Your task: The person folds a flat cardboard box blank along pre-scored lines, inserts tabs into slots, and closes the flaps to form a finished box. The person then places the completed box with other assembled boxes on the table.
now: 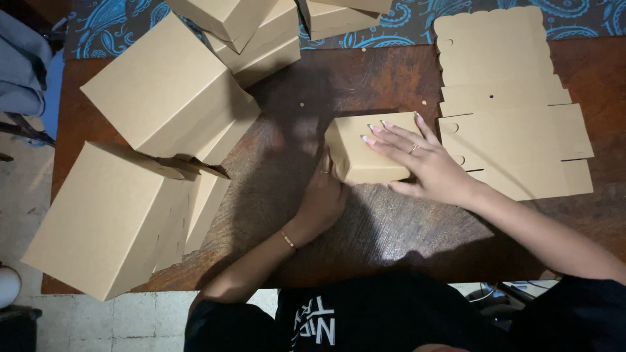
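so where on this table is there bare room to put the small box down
Bare wood lies along the near edge, in front of both hands, and between the top box stack and the small box. The left side and right side, with flat blanks, are crowded.

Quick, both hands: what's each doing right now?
Left hand: pressed against the small cardboard box, grip unclear.
Right hand: open, flat on the box top.

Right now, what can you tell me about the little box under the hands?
The little box is plain brown cardboard, folded shut, with small round holes in its top. It sits on the dark wooden table, turned a bit askew. The right hand lies flat across its top, and the left hand presses against its near left side.
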